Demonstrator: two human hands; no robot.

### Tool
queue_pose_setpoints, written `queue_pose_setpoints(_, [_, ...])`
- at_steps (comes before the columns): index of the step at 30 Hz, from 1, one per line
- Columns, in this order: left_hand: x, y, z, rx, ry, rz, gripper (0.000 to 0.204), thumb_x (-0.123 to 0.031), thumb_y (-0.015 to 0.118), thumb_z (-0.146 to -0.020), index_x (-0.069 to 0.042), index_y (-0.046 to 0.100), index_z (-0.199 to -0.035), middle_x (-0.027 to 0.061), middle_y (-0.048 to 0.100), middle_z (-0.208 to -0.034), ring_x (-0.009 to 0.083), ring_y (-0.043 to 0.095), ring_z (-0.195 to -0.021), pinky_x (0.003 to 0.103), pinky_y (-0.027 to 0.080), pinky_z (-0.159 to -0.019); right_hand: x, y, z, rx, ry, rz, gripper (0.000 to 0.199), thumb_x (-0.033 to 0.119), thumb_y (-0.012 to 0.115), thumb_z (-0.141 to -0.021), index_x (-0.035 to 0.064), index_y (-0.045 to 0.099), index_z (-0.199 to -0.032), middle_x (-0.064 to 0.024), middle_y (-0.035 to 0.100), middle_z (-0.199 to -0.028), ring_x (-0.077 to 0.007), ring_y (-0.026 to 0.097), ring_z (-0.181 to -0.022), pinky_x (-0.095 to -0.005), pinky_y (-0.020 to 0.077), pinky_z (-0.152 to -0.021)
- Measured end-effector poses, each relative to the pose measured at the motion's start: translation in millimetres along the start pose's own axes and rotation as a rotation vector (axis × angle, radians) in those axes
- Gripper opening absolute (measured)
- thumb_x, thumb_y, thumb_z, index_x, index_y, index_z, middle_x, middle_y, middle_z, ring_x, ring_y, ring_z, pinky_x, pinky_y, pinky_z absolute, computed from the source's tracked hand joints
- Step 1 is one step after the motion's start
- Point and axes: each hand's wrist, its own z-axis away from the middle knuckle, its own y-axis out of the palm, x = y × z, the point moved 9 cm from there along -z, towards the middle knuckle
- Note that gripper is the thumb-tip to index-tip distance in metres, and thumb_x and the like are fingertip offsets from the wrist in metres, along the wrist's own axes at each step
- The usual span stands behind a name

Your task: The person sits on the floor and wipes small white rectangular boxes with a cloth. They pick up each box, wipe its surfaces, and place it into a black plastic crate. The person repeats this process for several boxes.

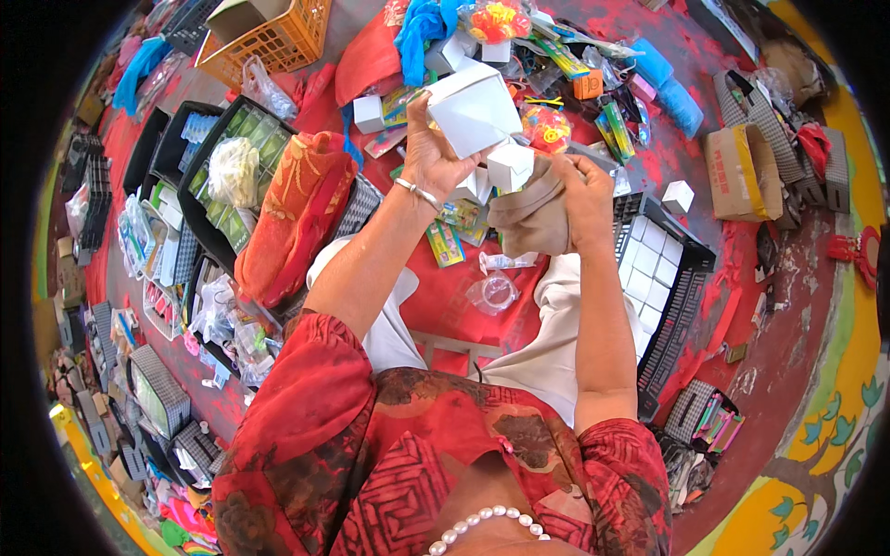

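My left hand [436, 159] is closed on a white cardboard box [475, 109], held tilted above the pile. Its thumb and fingers press along the box's left side and lower edge. My right hand [589, 202] pinches a piece of brown-beige cloth [530, 221], which hangs bunched to the left of the fingers. Between the two hands a small white box [510, 167] shows just above the cloth; whether anything grips it I cannot tell. Below the cloth lie a roll of clear tape [493, 293] and a yellow-green packet [446, 244].
Ahead is a heap of small goods with a blue cloth [422, 42]. A black crate of white boxes [652, 264] stands at my right, near an open brown carton [742, 173]. To the left are a red-orange cloth bundle [295, 218] and an orange crate [269, 48].
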Motion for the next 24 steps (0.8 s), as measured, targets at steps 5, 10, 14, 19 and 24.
queue_pose_setpoints(5, [22.2,26.5,8.0,0.099,-0.065,-0.178,0.068,-0.044,0.06,-0.077,-0.011,0.041,-0.134,0.011,0.048,-0.132,0.0309,0.047,-0.121,0.048,0.041,-0.099,10.8,-3.3,-12.6,0.073,0.056,-0.59,0.026,0.02,0.065,-0.084,-0.0022,0.065,-0.098,-0.0023,0.064,-0.088,-0.0077,0.056,-0.076,-0.022,0.0449,-0.069])
queue_pose_setpoints(10, [39.1,40.7,18.8,0.101,-0.154,-0.518,0.074,-0.047,0.061,-0.077,-0.01,0.037,-0.137,0.0104,0.048,-0.132,0.0278,0.05,-0.119,0.044,0.04,-0.1,25.3,-6.8,-8.6,0.175,-0.048,-0.369,0.028,0.019,0.071,-0.076,0.0,0.066,-0.096,-0.0017,0.064,-0.087,-0.0079,0.056,-0.077,-0.0239,0.0453,-0.071])
queue_pose_setpoints(14, [32.7,37.2,22.3,0.087,-0.264,-0.751,0.069,-0.042,0.059,-0.078,-0.006,0.04,-0.133,0.0122,0.052,-0.126,0.0289,0.053,-0.113,0.045,0.043,-0.095,37.2,-14.6,3.9,0.207,-0.184,-0.223,0.024,0.016,0.071,-0.073,0.0008,0.067,-0.091,-0.0022,0.066,-0.081,-0.0082,0.057,-0.075,-0.0242,0.0451,-0.069])
queue_pose_setpoints(19, [36.9,26.9,23.9,0.119,-0.367,-0.554,0.062,-0.034,0.058,-0.081,-0.004,0.04,-0.132,0.0144,0.054,-0.124,0.0335,0.054,-0.112,0.053,0.042,-0.094,45.8,-14.3,19.4,0.188,-0.301,-0.066,0.023,0.015,0.071,-0.072,0.0015,0.067,-0.091,-0.0046,0.065,-0.076,-0.0085,0.057,-0.07,-0.0256,0.0454,-0.066])
queue_pose_setpoints(24, [37.4,-2.5,21.5,-0.024,-0.263,-0.533,0.064,-0.036,0.06,-0.083,-0.006,0.037,-0.134,0.016,0.051,-0.128,0.0363,0.05,-0.116,0.056,0.04,-0.096,48.1,-18.4,22.3,0.293,-0.372,-0.144,0.018,0.01,0.071,-0.076,0.0011,0.066,-0.091,-0.0016,0.065,-0.082,-0.006,0.056,-0.075,-0.0223,0.0455,-0.068])
